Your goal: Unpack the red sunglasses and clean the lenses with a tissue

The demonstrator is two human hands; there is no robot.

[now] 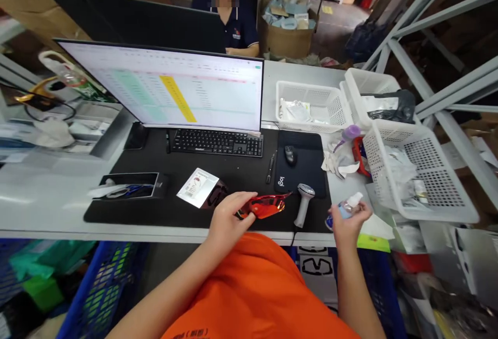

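Observation:
My left hand (233, 217) pinches a pair of sunglasses (268, 206) with red-orange mirrored lenses, held just over the front of the black desk mat (148, 165). In my right hand (350, 225) is a small spray bottle (345, 208) with a clear cap and a blue part at its lower end. A white barcode scanner (304, 201) rests on the mat between my hands. Left of the sunglasses lies a white and dark box (200, 187) bearing a label. Farther left, an open black box (134, 186) contains a white cloth and something blue.
A monitor (175, 87) and keyboard (218, 143) stand behind the mat. The mouse (290, 155) sits on a mouse pad (311, 173). White baskets (439, 168), crumpled tissue (340, 163) and a purple-capped bottle (350, 132) line the right. Across the desk sits a person (241, 23).

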